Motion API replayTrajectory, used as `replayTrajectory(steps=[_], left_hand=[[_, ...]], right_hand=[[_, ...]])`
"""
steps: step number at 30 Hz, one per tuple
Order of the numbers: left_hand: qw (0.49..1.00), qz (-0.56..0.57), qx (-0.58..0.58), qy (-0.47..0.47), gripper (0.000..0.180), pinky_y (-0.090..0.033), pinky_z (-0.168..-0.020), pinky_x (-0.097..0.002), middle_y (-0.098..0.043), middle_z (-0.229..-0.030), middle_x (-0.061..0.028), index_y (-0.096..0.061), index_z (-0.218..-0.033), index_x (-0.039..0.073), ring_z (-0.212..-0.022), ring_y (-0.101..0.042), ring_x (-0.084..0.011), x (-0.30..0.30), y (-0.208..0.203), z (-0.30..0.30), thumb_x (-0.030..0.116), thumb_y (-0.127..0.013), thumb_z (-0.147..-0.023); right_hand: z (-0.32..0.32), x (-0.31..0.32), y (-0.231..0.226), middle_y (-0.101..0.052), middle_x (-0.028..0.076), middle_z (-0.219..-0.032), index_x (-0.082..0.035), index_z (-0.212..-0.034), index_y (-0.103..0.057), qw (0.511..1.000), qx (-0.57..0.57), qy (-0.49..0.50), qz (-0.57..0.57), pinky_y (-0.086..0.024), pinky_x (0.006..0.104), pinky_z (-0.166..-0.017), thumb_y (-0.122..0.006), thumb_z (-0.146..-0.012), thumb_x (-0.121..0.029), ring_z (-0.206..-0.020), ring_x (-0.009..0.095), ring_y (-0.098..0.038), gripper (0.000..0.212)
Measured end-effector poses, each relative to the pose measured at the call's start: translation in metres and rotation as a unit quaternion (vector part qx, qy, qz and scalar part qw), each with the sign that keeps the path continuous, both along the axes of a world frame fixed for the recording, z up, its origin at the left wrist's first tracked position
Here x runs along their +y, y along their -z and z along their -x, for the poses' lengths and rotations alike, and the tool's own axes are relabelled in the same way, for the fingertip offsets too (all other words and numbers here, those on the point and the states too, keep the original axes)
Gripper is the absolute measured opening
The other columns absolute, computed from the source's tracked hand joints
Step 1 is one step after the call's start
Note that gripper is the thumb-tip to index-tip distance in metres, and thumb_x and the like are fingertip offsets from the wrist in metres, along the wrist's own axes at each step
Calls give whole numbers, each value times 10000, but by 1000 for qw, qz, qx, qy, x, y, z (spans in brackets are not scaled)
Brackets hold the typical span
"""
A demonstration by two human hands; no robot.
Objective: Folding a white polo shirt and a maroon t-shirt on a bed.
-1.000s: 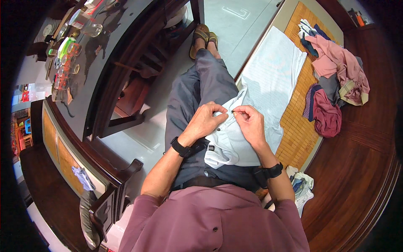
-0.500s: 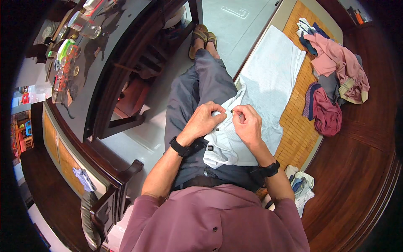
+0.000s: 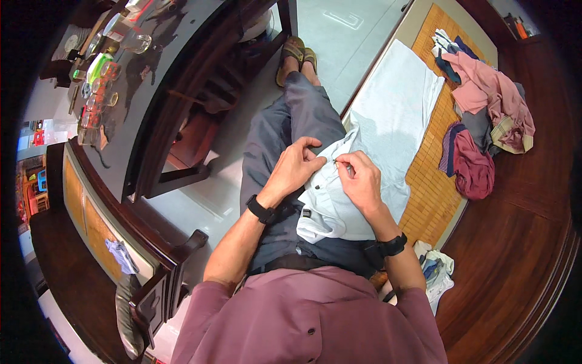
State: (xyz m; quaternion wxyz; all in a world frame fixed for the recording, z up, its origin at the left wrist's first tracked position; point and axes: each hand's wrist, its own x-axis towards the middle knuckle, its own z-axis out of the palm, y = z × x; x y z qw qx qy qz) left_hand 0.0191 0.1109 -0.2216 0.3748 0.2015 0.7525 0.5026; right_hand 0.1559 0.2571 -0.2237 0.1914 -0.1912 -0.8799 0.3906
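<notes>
A pale blue shirt point(image 3: 394, 109) lies spread from my lap onto the bench mat on my right. Dark buttons run along its front edge, one button point(image 3: 317, 187) showing plainly below my hands. With thumb and forefinger my right hand point(image 3: 362, 182) pinches the shirt's front at another small dark button. My left hand point(image 3: 296, 167) is just left of that spot; its forefinger is lifted away from the thumb, and the thumb tip rests by the shirt edge. Its other fingers curl out of sight. The collar end point(image 3: 315, 224) is bunched on my lap.
Pink, grey and dark red clothes point(image 3: 485, 103) are heaped on the woven mat point(image 3: 424, 206) to the right. More folded cloth point(image 3: 435, 270) sits by my right elbow. At left, a dark table point(image 3: 145, 79) holds glasses and a jar. A wooden armrest point(image 3: 188, 242) stands nearby.
My left forefinger has lifted and spread away from the thumb, where before the two met at the shirt edge. My right hand keeps its pinch in nearly the same place.
</notes>
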Motion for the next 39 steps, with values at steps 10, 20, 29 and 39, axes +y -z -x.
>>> replayTrajectory(steps=[10,20,29,39], left_hand=[[999,6,-26,21,241,-471,-648,-241,-681,-805,16,-765,-1037,-39,-730,-570,-47,6,3,3,171,-773,-919],[989,41,-138,41,191,-417,-522,-198,-679,-801,44,-767,-1019,28,-663,-559,-11,4,-16,13,197,-778,-930],[970,-44,-239,26,179,-511,-687,-212,-726,-940,6,-751,-1089,-5,-794,-631,-49,0,8,10,125,-750,-966],[954,-44,-296,26,213,-511,-806,-225,-733,-958,-4,-753,-1099,-14,-862,-648,-73,-3,0,15,93,-764,-915]], right_hand=[[5,10,-13,-714,72,-977,-49,-939,-706,967,104,-99,-209,-528,384,-719,-762,-794,-19,-849,245,-702,159],[8,18,-12,-734,81,-1072,-27,-973,-701,962,72,-182,-188,-504,398,-771,-764,-796,-9,-888,258,-679,189],[9,17,-10,-724,97,-1059,-25,-972,-711,970,82,-167,-156,-521,394,-770,-769,-812,-12,-880,288,-681,171],[9,15,-8,-722,98,-1025,-22,-960,-718,974,84,-156,-143,-519,391,-753,-773,-794,2,-867,285,-682,177]])
